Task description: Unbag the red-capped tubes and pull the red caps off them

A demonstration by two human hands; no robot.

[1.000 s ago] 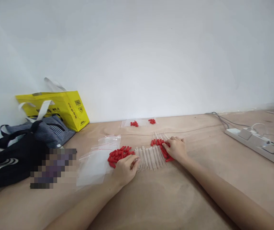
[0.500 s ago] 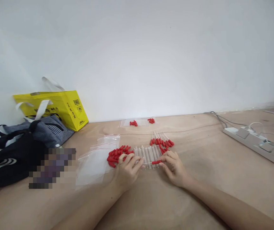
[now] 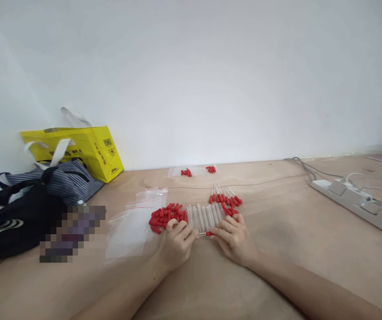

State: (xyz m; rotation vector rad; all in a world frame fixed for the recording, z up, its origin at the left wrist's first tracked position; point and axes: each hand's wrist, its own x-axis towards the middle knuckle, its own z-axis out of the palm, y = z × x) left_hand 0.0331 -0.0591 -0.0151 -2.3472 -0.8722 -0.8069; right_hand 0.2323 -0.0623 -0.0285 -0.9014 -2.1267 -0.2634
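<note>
Between my two hands lies a glass dropper tube (image 3: 202, 234) with a red rubber bulb (image 3: 208, 233) at its right end. My left hand (image 3: 177, 244) pinches the tube's left end, while the fingers of my right hand (image 3: 235, 240) close over the bulb and hide most of it. Just beyond is a row of clear glass tubes (image 3: 206, 215). A heap of loose red bulbs (image 3: 164, 217) sits left of the row, and a few more red bulbs (image 3: 230, 210) touch its right side. Farther back, several droppers (image 3: 224, 198) with bulbs on lie fanned out, bulbs toward me.
Clear zip bags (image 3: 130, 229) lie left of the bulbs. Near the wall is another clear bag (image 3: 199, 170) with red-bulbed droppers. A yellow bag (image 3: 106, 155), a striped bag (image 3: 74, 182) and a black bag (image 3: 20, 222) crowd the left. At right stands a white power strip (image 3: 357, 206) with cables.
Both hands have come slightly nearer to me with the dropper. My right hand has shifted left along the bulb and now covers more of it.
</note>
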